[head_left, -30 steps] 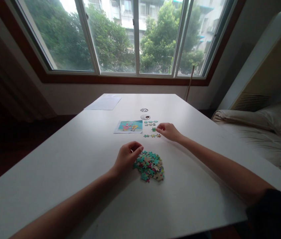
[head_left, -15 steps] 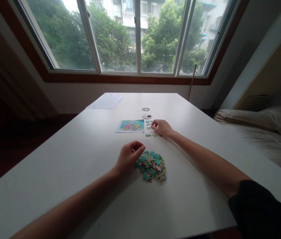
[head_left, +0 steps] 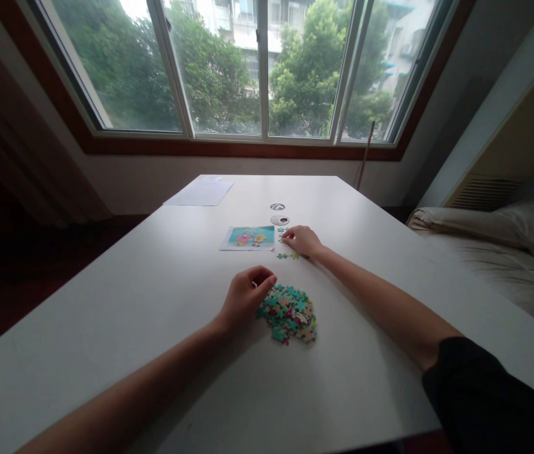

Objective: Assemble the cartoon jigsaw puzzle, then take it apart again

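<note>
A heap of small jigsaw puzzle pieces (head_left: pixel 290 312), teal, beige, pink and yellow, lies on the white table (head_left: pixel 120 315). At its upper left edge rests my left hand (head_left: pixel 248 291), thumb and fingertips brought together; whatever they may hold is hidden. Farther away, my right hand (head_left: pixel 302 241) pinches at a jigsaw piece in a small group just right of the picture sheet, its fingers covering part of that group. A few loose pieces (head_left: pixel 282 256) lie below this hand. The picture sheet (head_left: pixel 250 238) shows colourful cartoon figures on blue.
Two small round flat items, a nearer one (head_left: pixel 280 220) and a farther one (head_left: pixel 277 207), lie beyond the right hand. White paper (head_left: pixel 203 192) lies at the far left corner. A cushioned sofa (head_left: pixel 493 265) stands right of the table, and a window (head_left: pixel 261 75) is ahead.
My right hand has shifted slightly left and away from me, now covering more of the small group of pieces. My left hand has stayed almost still by the heap.
</note>
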Tool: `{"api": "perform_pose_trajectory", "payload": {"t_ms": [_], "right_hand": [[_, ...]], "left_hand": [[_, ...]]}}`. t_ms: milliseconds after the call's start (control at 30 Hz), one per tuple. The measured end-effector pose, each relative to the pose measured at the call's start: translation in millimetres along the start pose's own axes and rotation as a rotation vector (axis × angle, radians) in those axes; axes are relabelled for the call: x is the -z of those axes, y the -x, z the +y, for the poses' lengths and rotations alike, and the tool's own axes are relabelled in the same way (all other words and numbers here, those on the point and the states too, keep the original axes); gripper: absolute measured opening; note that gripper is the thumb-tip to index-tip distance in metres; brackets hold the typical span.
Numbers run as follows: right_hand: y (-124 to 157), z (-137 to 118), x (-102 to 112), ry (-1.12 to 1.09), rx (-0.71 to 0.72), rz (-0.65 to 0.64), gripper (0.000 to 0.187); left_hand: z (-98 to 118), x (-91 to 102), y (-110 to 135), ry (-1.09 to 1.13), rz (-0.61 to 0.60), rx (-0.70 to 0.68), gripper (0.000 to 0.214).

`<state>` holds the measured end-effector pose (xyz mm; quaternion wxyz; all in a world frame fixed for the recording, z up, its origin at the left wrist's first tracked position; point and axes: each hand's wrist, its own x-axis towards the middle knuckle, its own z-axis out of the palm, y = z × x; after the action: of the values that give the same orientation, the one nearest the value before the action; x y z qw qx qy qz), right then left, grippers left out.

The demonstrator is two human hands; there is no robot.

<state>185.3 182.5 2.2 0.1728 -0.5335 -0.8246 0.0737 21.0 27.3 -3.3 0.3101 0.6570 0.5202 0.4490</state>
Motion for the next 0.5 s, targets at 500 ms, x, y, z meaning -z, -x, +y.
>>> {"api": "perform_pose_trajectory", "payload": {"t_ms": [500], "right_hand": [[51.4, -9.7, 25.5, -0.164, 0.274, 0.019, 0.018]], "left_hand": [[-2.1, 0.3, 1.2, 0.007, -0.008, -0.007, 0.022]]}}
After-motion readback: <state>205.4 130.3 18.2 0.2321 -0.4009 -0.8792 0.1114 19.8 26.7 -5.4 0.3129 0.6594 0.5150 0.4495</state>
